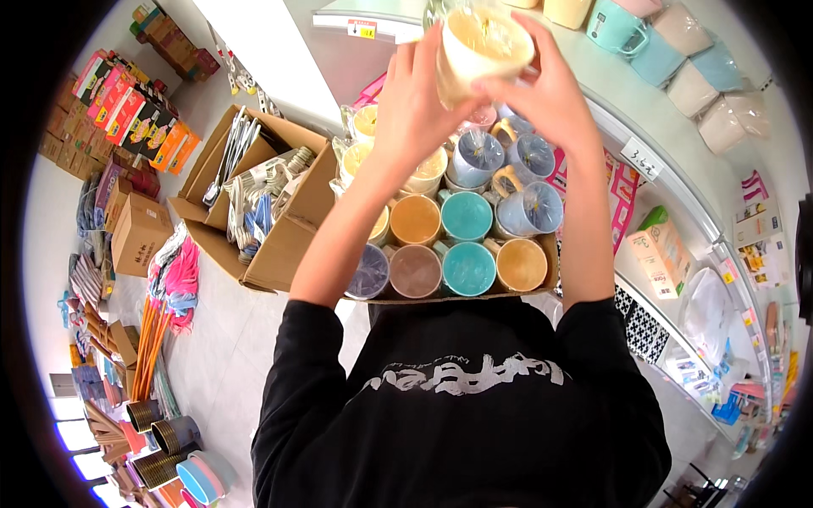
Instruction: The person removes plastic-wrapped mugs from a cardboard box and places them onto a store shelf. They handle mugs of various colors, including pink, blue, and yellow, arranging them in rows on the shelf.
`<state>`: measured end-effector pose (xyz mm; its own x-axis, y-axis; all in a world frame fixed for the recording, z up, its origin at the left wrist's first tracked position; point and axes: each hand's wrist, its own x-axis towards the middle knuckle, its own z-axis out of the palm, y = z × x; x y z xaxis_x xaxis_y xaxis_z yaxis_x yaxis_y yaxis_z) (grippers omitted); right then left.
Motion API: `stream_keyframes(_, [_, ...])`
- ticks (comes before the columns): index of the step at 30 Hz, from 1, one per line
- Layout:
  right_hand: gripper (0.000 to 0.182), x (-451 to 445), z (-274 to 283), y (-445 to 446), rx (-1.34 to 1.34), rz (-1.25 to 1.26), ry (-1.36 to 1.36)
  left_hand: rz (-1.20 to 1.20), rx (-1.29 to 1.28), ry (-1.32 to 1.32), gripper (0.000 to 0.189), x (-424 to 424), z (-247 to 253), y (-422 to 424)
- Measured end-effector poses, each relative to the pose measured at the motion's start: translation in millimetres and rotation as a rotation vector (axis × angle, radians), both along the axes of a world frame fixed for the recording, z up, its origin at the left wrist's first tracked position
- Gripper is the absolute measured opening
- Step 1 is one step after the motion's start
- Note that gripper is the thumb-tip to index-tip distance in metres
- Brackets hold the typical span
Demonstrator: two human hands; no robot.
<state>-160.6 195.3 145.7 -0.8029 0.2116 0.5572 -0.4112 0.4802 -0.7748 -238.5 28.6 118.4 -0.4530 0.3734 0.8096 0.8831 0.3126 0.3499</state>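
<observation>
Both of my hands hold a pale cream mug (492, 35) with clear plastic film on it, raised at the edge of a shelf. My left hand (416, 95) grips its left side, and my right hand (549, 95) wraps the right side; the mug's handle is hidden. Below my forearms, a cardboard box (552, 270) carries rows of mugs. Among them are teal mugs (469, 269), an orange mug (415, 219), a dusty pink mug (415, 271) and light blue mugs (530, 208) in clear wrapping. More cream mugs (359, 159) stand at the box's left, partly behind my left arm.
A curved white shelf (565, 54) holds wrapped mugs (667, 57) at upper right; a price tag (641, 160) hangs on its front edge. To the left sits an open carton (286, 238) of hangers. Mops (168, 286), bins (174, 435) and stacked boxes line the floor's far left.
</observation>
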Motion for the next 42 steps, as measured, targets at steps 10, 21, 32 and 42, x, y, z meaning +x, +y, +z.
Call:
stream_keyframes(10, [0.089, 52.4, -66.3, -46.1, 0.102, 0.152, -0.368, -0.121, -0.256, -0.455, 0.078, 63.3, -50.8, -97.4])
stream_keyframes(21, [0.092, 46.0, -129.9, -90.3, 0.111, 0.122, -0.527, 0.374, -0.264, -0.415, 0.049, 55.4, -118.1, -151.3])
stream_keyframes(32, [0.095, 43.8, -169.3, -118.0, 0.252, 0.004, -0.472, 0.386, -0.349, -0.507, 0.05, 51.2, -134.9, -149.3])
stream_keyframes(42, [0.106, 49.7, -159.4, -102.5, 0.234, 0.066, -0.449, 0.337, -0.271, -0.502, 0.049, 54.9, -124.8, -146.7])
